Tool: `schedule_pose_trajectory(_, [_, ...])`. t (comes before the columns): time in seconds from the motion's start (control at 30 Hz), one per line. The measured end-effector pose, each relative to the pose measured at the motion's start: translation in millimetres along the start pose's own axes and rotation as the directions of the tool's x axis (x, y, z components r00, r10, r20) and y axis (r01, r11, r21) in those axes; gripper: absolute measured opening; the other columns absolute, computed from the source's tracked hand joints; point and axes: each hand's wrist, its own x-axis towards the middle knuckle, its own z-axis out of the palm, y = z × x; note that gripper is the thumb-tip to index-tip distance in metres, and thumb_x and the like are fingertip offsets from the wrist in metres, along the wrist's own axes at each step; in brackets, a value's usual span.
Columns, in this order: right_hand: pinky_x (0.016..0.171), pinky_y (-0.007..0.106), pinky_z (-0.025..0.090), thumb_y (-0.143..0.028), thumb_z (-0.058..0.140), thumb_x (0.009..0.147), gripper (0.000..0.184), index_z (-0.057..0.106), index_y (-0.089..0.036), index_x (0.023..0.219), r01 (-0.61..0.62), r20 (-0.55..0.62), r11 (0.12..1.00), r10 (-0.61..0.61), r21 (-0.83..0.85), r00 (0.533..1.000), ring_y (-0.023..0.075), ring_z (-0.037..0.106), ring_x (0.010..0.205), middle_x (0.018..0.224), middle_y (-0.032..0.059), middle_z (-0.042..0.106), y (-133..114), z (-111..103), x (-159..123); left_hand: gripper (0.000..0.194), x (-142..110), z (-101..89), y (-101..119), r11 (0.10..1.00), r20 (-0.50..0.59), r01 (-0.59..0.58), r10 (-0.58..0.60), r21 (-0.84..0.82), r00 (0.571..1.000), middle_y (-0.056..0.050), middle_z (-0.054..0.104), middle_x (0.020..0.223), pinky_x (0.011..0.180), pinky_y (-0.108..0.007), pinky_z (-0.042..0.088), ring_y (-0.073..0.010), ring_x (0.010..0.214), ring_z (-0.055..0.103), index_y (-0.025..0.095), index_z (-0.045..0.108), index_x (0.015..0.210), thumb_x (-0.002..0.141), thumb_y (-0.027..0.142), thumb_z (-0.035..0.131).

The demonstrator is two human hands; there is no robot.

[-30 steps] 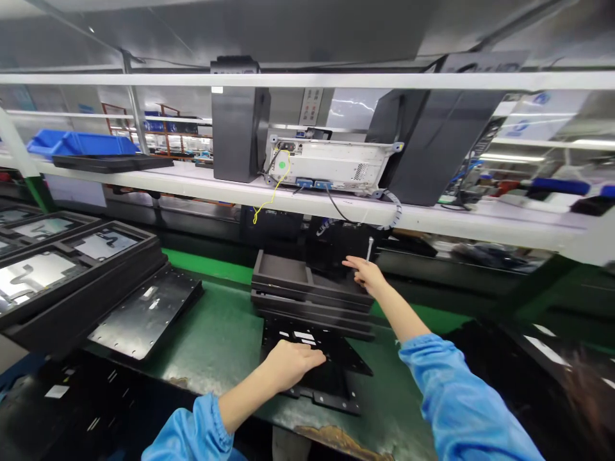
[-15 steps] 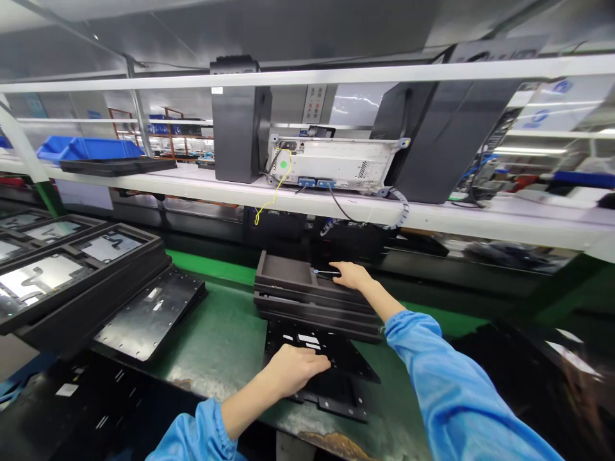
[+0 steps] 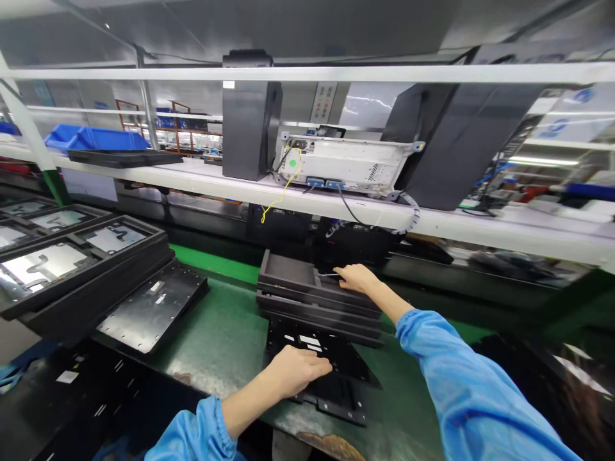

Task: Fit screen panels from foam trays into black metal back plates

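My left hand [image 3: 293,372] rests on a black metal panel [image 3: 348,362] with white labels, its fingers stretched forward over the surface. The panel lies tilted on another dark part [image 3: 342,404] with a row of fasteners along its near edge. Behind it, my right hand [image 3: 356,278] reaches over the top of a stack of dark foam trays [image 3: 288,269]. Its fingers are pinched at a thin pale rod [image 3: 328,274], which shows only in part. The rod's other end is hidden by the hand.
At left, foam trays [image 3: 48,307] hold shiny plates, and a dark metal plate [image 3: 158,304] lies beside them on the green bench [image 3: 225,333]. Above runs a white shelf [image 3: 202,186] with a white metal chassis [image 3: 346,165], dark cases [image 3: 247,128] and a blue bin [image 3: 110,139].
The view has shifted slightly, so the scene sits a little to the right. My right hand stays at the top tray, where less of the rod shows. My left hand has barely moved.
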Motion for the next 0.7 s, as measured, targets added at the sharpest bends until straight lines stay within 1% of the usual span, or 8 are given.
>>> schedule_pose_trajectory(0.1, [0.081,0.035,0.056,-0.02,0.061,0.099,0.035,0.077,-0.018,0.13,0.063,-0.065,0.996,-0.067,-0.063,0.996,0.0299,0.083,0.094,0.112,0.0158,0.086,5,4,-7,0.014,0,-1.3,2,1.0,-0.006,-0.001,0.001,0.019,1.0,0.003,0.079,0.102,0.063,-0.029,0.047,-0.0139,0.091,0.076,0.022,0.067,0.122,0.109,0.017,0.064])
schedule_pose_trajectory(0.17, [0.078,0.034,0.055,-0.018,0.056,0.102,0.035,0.076,-0.018,0.131,0.094,-0.116,0.992,-0.104,-0.089,0.988,0.0281,0.083,0.091,0.115,0.0148,0.086,11,5,-14,0.012,1,-4.1,2,1.0,0.0,-0.006,0.006,0.027,1.0,0.003,0.08,0.102,0.063,-0.03,0.047,-0.0139,0.09,0.076,0.022,0.067,0.12,0.11,0.017,0.063])
schedule_pose_trajectory(0.37, [0.083,0.035,0.06,-0.014,0.061,0.099,0.044,0.073,-0.017,0.141,0.192,-0.245,0.972,-0.221,-0.136,0.944,0.0245,0.081,0.088,0.134,0.0139,0.082,29,17,-43,0.013,4,-5.9,0,1.0,0.012,-0.001,0.001,0.03,1.0,0.002,0.083,0.11,0.066,-0.03,0.049,-0.0152,0.092,0.076,0.022,0.067,0.124,0.112,0.019,0.062])
schedule_pose_trajectory(0.43, [0.081,0.035,0.061,-0.012,0.057,0.1,0.044,0.074,-0.017,0.141,0.23,-0.289,0.961,-0.266,-0.15,0.92,0.0227,0.08,0.084,0.137,0.0142,0.081,34,24,-54,0.017,3,-2.7,-1,1.0,0.009,-0.011,0.011,0.023,1.0,0.001,0.083,0.116,0.069,-0.029,0.051,-0.0156,0.094,0.077,0.021,0.067,0.128,0.112,0.019,0.061])
schedule_pose_trajectory(0.53, [0.079,0.036,0.062,-0.012,0.048,0.106,0.043,0.076,-0.017,0.139,0.293,-0.395,0.934,-0.352,-0.205,0.849,0.0216,0.079,0.081,0.139,0.0142,0.08,43,34,-69,0.023,2,2.3,-3,1.0,0.008,-0.019,0.019,0.01,1.0,-0.002,0.084,0.121,0.076,-0.027,0.055,-0.0161,0.098,0.078,0.021,0.067,0.134,0.112,0.019,0.06])
schedule_pose_trajectory(0.6, [0.084,0.035,0.062,-0.014,0.045,0.109,0.044,0.076,-0.017,0.14,0.285,-0.454,0.931,-0.361,-0.229,0.815,0.0225,0.08,0.09,0.141,0.0138,0.079,51,35,-75,0.026,1,4.3,-4,1.0,0.006,-0.018,0.018,0.008,1.0,-0.003,0.083,0.123,0.079,-0.026,0.057,-0.0162,0.1,0.078,0.021,0.067,0.137,0.112,0.019,0.059])
schedule_pose_trajectory(0.67, [0.085,0.034,0.061,-0.015,0.045,0.109,0.044,0.073,-0.017,0.143,0.203,-0.474,0.954,-0.287,-0.221,0.833,0.023,0.08,0.096,0.14,0.014,0.08,57,30,-79,0.028,1,4.5,-5,1.0,0.008,-0.024,0.024,0.005,1.0,-0.004,0.083,0.124,0.081,-0.026,0.058,-0.0164,0.102,0.078,0.021,0.066,0.138,0.111,0.018,0.059])
schedule_pose_trajectory(0.7, [0.081,0.034,0.059,-0.015,0.045,0.109,0.045,0.072,-0.016,0.146,0.14,-0.473,0.966,-0.23,-0.218,0.851,0.0229,0.08,0.093,0.136,0.0143,0.081,59,25,-79,0.028,1,4.0,-5,1.0,0.009,-0.026,0.026,0.003,1.0,-0.004,0.083,0.124,0.082,-0.026,0.058,-0.0164,0.102,0.078,0.02,0.067,0.138,0.111,0.018,0.059])
